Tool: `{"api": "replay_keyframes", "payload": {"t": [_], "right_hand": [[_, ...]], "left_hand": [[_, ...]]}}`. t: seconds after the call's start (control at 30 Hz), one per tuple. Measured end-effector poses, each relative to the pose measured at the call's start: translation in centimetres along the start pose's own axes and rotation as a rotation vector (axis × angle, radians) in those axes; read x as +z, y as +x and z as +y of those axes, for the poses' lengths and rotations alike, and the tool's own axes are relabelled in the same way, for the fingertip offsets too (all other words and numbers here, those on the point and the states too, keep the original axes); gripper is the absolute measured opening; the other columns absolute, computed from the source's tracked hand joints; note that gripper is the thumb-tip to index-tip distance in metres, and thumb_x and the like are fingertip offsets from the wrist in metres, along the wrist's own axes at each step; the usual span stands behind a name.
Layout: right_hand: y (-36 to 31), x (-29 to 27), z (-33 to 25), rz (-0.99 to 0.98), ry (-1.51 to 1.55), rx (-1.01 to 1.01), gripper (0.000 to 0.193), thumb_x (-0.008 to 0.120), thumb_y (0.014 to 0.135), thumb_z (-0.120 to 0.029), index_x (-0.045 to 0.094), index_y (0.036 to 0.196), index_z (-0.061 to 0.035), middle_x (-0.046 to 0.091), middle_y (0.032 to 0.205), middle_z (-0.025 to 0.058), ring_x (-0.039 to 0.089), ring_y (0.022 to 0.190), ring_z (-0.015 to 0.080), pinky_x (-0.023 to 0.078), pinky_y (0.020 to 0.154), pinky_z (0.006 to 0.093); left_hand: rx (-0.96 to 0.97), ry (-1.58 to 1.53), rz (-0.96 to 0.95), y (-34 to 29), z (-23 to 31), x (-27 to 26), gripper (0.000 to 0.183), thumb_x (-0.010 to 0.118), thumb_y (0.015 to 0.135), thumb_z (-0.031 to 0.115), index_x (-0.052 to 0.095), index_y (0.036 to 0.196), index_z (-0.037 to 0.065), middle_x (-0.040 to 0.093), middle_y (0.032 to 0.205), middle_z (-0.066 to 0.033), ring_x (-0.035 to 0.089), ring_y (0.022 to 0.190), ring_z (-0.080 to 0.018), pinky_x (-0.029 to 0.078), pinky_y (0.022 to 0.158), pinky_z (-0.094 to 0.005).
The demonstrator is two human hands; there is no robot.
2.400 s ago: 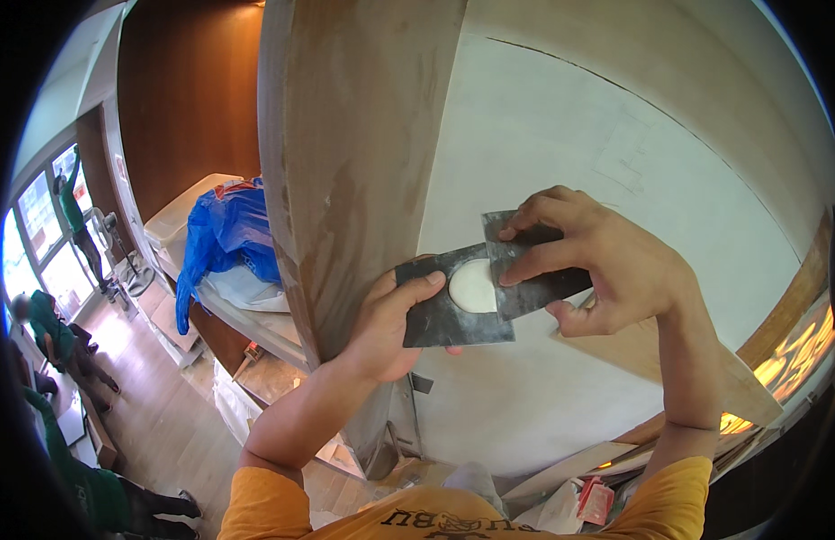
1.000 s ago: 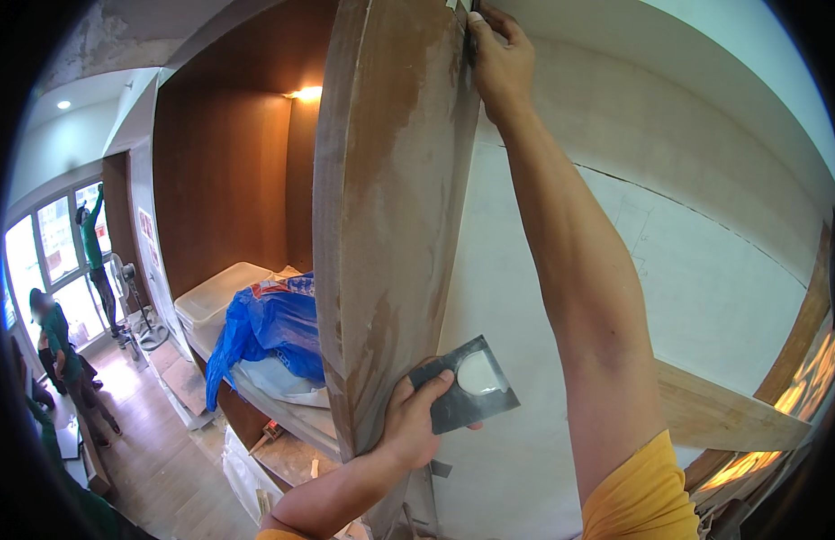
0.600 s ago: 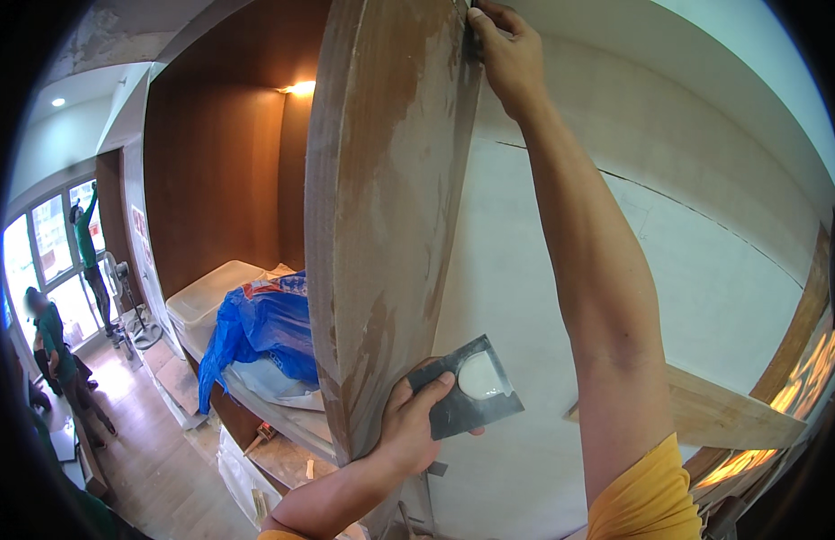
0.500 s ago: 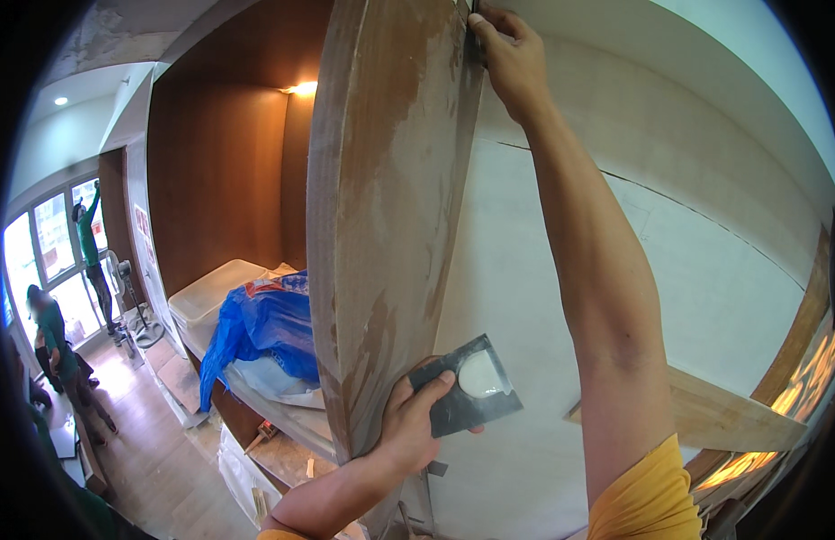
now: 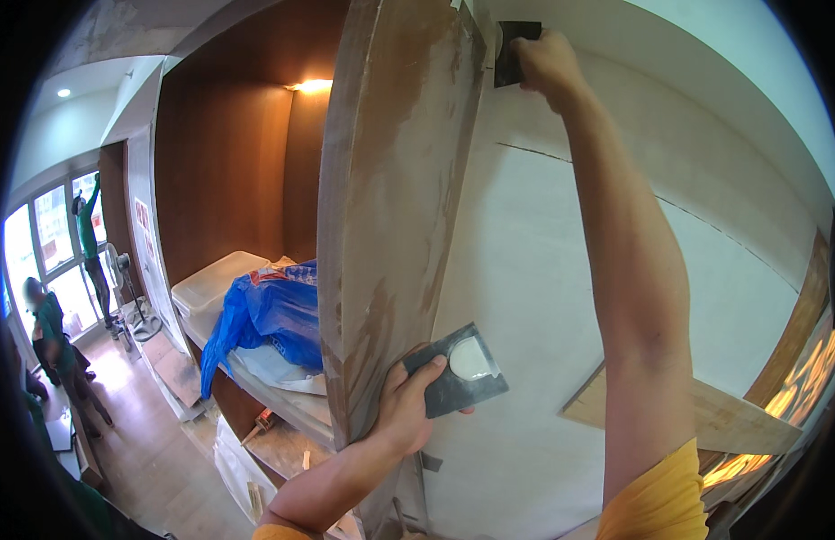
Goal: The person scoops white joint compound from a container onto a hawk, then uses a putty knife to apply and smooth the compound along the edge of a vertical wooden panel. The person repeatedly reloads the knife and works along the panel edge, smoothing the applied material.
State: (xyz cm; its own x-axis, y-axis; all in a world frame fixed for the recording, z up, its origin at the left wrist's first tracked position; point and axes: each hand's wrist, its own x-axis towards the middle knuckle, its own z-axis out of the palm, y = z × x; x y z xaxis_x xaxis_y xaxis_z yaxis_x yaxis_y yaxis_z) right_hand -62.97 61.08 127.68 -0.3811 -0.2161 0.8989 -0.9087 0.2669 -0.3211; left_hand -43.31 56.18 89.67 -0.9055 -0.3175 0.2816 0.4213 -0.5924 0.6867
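White, rounded paste (image 5: 472, 359) tops the dark plate (image 5: 451, 396) the left hand (image 5: 405, 409) grips; the right hand (image 5: 550, 68) clasps a blade (image 5: 506, 54).

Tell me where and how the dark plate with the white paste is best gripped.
Probably by its left edge, coming from the left, thumb on top and fingers underneath, much as the left hand has it. The dark plate is thin and flat, and the white paste lies toward its right side, leaving bare surface near that left edge.
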Motion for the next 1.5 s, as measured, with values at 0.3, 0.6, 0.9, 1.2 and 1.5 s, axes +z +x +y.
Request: {"api": "replay_keyframes", "payload": {"t": [0.3, 0.6, 0.9, 1.2, 1.5], "right_hand": [[0.8, -0.6, -5.2, -0.231, 0.202, 0.051, 0.021, 0.055, 0.091, -0.010, 0.068, 0.097, 0.0055, 0.068, 0.086, 0.0148, 0.064, 0.076, 0.0200, 0.050, 0.065, 0.0295], [-4.1, -1.7, -11.6, -0.189, 0.230, -0.024, 0.018, 0.052, 0.089, -0.006, 0.068, 0.088, 0.0029, 0.068, 0.084, 0.0138, 0.065, 0.076, 0.0236, 0.050, 0.064, 0.0347], [-7.3, -5.1, -14.5, -0.216, -0.015, -0.244, 0.023, 0.057, 0.095, -0.014, 0.067, 0.098, 0.0067, 0.068, 0.091, 0.0146, 0.066, 0.088, 0.0232, 0.052, 0.078, 0.0398], [-20.2, -10.4, -7.5, -0.055, 0.365, 0.004, 0.028, 0.057, 0.094, -0.012, 0.058, 0.114, 0.0068, 0.066, 0.094, 0.0119, 0.066, 0.071, 0.0194, 0.056, 0.070, 0.0303], [-36.6, -10.1, -1.5, -0.106, 0.143, -0.630, 0.069, 0.057, 0.075, 0.018, 0.058, 0.136, -0.0124, 0.062, 0.116, 0.0181, 0.067, 0.101, 0.0335, 0.057, 0.084, 0.0376]], "left_hand": [[-0.009, -0.021, -0.034, 0.2, -0.2, -0.6, 0.028, 0.056, 0.097, 0.017, 0.053, 0.119, 0.000, 0.063, 0.106, -0.0137, 0.067, 0.088, -0.0263, 0.055, 0.061, -0.0448], [0.023, -0.027, -0.038, 0.1, 0.2, -0.4, 0.019, 0.051, 0.100, 0.014, 0.055, 0.111, 0.000, 0.065, 0.097, -0.0114, 0.069, 0.080, -0.0236, 0.059, 0.062, -0.0409], [0.039, 0.018, -0.017, 0.3, -0.3, -0.9, 0.029, 0.056, 0.097, 0.019, 0.052, 0.120, 0.001, 0.062, 0.106, -0.0120, 0.068, 0.087, -0.0259, 0.057, 0.061, -0.0446], [0.008, 0.013, 0.020, -0.3, 0.7, -0.5, 0.023, 0.057, 0.096, 0.021, 0.056, 0.110, 0.003, 0.064, 0.100, -0.0094, 0.068, 0.085, -0.0231, 0.059, 0.064, -0.0390], [-0.136, -0.249, -0.027, -2.1, 2.5, 6.0, 0.016, 0.059, 0.095, 0.021, 0.064, 0.106, 0.010, 0.068, 0.093, 0.0002, 0.065, 0.080, -0.0117, 0.053, 0.059, -0.0285]]}}
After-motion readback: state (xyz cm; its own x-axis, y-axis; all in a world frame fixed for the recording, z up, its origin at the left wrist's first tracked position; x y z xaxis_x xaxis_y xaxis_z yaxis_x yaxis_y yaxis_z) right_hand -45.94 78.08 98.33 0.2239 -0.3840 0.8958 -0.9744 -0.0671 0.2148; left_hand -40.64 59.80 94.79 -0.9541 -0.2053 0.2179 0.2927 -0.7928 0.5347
